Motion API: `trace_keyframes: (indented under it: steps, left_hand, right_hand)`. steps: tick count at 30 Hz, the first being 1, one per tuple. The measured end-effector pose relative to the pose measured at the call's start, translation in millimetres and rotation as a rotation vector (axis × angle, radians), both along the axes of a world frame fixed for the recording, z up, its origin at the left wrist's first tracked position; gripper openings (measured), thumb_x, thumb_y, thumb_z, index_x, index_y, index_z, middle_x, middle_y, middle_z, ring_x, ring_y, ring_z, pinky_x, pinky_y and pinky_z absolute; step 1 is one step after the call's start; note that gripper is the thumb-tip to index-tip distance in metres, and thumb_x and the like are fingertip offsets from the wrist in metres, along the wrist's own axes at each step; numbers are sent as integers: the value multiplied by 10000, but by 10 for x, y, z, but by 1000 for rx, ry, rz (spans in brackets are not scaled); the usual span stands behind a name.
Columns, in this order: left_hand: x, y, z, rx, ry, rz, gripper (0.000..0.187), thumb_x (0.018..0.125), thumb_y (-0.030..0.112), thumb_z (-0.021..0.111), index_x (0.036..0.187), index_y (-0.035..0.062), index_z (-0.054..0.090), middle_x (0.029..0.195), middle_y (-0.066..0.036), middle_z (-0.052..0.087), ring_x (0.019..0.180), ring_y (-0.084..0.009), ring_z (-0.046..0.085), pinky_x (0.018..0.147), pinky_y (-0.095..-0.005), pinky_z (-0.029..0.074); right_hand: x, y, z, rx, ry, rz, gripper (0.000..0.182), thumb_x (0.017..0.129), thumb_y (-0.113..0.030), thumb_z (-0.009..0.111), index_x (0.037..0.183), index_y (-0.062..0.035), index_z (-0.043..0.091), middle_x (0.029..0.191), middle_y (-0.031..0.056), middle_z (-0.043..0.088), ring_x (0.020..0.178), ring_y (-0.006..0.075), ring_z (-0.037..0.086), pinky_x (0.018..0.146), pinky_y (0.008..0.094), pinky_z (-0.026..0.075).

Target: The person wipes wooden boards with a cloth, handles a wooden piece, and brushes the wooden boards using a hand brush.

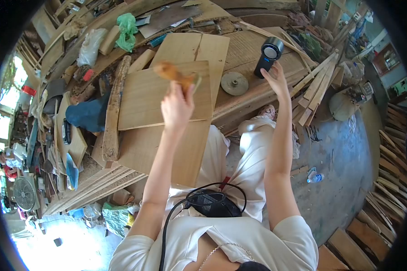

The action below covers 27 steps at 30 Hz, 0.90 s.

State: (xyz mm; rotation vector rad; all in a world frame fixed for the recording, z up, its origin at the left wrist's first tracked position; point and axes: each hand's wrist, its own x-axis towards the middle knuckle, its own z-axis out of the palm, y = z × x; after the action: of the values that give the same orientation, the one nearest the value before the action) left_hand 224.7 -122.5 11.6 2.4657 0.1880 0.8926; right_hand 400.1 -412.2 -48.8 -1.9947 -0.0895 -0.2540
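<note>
My left hand [177, 108] is closed around an orange-brown, wooden-looking piece [172, 73], raised over a wide flat board [144, 97]. Motion blurs this piece, and I cannot tell its exact kind. On the right, a black handheld fan [267, 53] with a round silver-rimmed head and a small blue light is tilted over the bench. My right hand [276, 80] has thumb and fingers on its handle. A round grey metal disc [234, 83] with a raised hub lies on the bench between the two hands.
Boards and scrap wood cover the bench [253, 101]. Long thin strips [319, 86] jut out at its right end. A rough plank [116, 108], dark blue cloth [88, 113] and plastic bags [127, 31] lie leftward. A bottle [315, 178] is on the floor; a black cable [165, 235] crosses my lap.
</note>
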Motion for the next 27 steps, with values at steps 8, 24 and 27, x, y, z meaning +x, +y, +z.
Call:
trace_keyframes:
  steps: [8, 24, 27]
  left_hand:
    - [-342, 1017, -31, -162, 173, 409, 496, 921, 404, 520, 1166, -20, 438, 962, -224, 622, 879, -389, 626, 749, -449, 500]
    - [-598, 1005, -131, 141, 31, 516, 511, 942, 288, 499, 1272, -66, 335, 1073, -293, 554, 915, -446, 571, 731, -483, 469]
    - [-599, 1030, -175, 165, 21, 517, 537, 941, 294, 501, 1284, -80, 326, 1076, -303, 549, 913, -440, 576, 725, -478, 473]
  right_hand:
    - [144, 172, -10, -176, -35, 7, 486, 866, -394, 613, 1193, -45, 532, 1073, 219, 624, 1047, 378, 578, 879, 417, 435]
    - [174, 145, -3, -141, -19, 30, 490, 856, -454, 604, 1145, -60, 577, 998, 202, 651, 965, 345, 618, 835, 401, 458]
    - [150, 142, 41, -177, 53, 35, 494, 850, -451, 614, 1151, -60, 571, 1014, 200, 650, 982, 346, 614, 847, 404, 455]
